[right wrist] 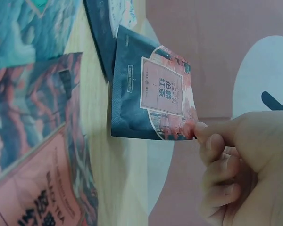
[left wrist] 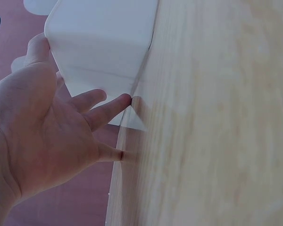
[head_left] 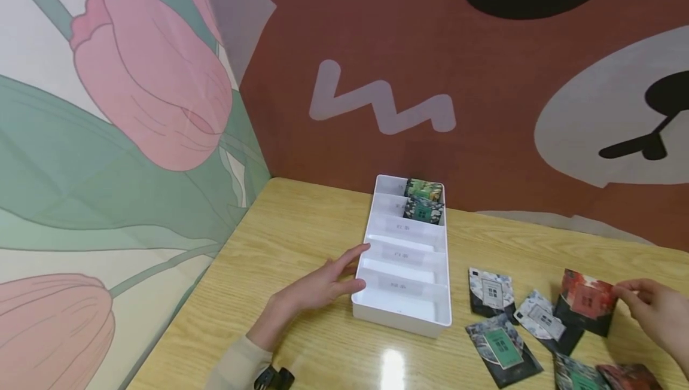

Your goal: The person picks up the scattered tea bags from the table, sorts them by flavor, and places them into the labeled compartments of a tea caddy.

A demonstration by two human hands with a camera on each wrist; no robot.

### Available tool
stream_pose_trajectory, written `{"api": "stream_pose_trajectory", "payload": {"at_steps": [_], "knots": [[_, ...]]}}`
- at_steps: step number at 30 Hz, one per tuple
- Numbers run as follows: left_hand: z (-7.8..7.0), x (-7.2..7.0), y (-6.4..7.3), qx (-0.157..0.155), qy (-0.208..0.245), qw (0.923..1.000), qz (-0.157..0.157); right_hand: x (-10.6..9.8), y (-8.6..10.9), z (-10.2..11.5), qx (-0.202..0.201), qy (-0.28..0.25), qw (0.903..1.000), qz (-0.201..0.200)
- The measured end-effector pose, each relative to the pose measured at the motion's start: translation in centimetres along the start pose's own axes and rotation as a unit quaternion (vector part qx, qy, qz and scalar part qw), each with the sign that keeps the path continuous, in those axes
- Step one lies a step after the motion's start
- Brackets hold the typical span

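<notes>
Walls: brown-red mural (head_left: 387,157) with a pale zigzag and part of a cartoon animal's face; on the left, a tulip mural (head_left: 156,79) in pink and green.
Surface: light wood-grain desk (head_left: 301,222), pushed into the corner.
Writing on the held packet: red sachet (head_left: 587,301) carries a pink panel reading 伯爵红茶, with "BLACK TEA" in small capitals beside it; other print too small to read.
Writing on its neighbour: dark red sachet (head_left: 630,376), at the lower edge of the head view, shows "BLACK TEA" and large characters, partly cut off.
Tray labels: white tray (head_left: 401,316) has pale printed labels in its compartments, too small to read surely.
Tray contents: green sachet (head_left: 423,188) in the farthest compartment, teal-panelled sachet (head_left: 423,210) in the next.
Right side: right grip (head_left: 654,312) pinches the red sachet between thumb and forefinger, at one corner; the packet extends leftward from the fingertips, tilted up from the desk.
Left side: left grip (head_left: 323,285) has its fingers spread, touching the tray's left wall.
Loose packets: white sachet (head_left: 491,291), pale blue sachet (head_left: 542,321) and green-panelled sachet (head_left: 503,347) lie between tray and right grip; blue-green sachet (head_left: 580,376) lies beside the dark red one.
Left arm: beige sleeve (head_left: 234,366), black device (head_left: 273,378) at the wrist.
</notes>
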State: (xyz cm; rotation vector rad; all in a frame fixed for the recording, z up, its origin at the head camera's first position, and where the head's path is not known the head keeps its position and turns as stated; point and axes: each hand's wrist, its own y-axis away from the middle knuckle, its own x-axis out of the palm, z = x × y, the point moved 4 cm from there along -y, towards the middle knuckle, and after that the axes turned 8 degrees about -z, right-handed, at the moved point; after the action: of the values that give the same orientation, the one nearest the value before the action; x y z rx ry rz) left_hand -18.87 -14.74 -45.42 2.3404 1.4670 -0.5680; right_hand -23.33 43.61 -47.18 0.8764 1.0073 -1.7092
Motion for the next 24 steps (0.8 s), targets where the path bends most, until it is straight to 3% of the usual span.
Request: {"api": "stream_pose_trajectory", "payload": {"at_steps": [3, 5, 14, 24], "knots": [[0.0, 0.0, 0.0, 0.0, 0.0, 1.0, 0.0, 1.3, -1.0, -2.7, -0.004, -0.011, 0.9996, -0.027], [-0.1, 0.0, 0.0, 0.0, -0.004, 1.0, -0.001, 1.3, -1.2, -3.0, -0.009, -0.017, 0.9988, -0.046], [-0.2, -0.1, 0.1, -0.001, -0.008, 1.0, -0.003, -4.2, 1.0, 6.0, -0.022, -0.106, 0.991, -0.079], [-0.2, -0.1, 0.2, 0.0, 0.002, 1.0, -0.001, -6.1, 2.0, 11.9, 0.001, -0.033, 0.9952, -0.092]]}}
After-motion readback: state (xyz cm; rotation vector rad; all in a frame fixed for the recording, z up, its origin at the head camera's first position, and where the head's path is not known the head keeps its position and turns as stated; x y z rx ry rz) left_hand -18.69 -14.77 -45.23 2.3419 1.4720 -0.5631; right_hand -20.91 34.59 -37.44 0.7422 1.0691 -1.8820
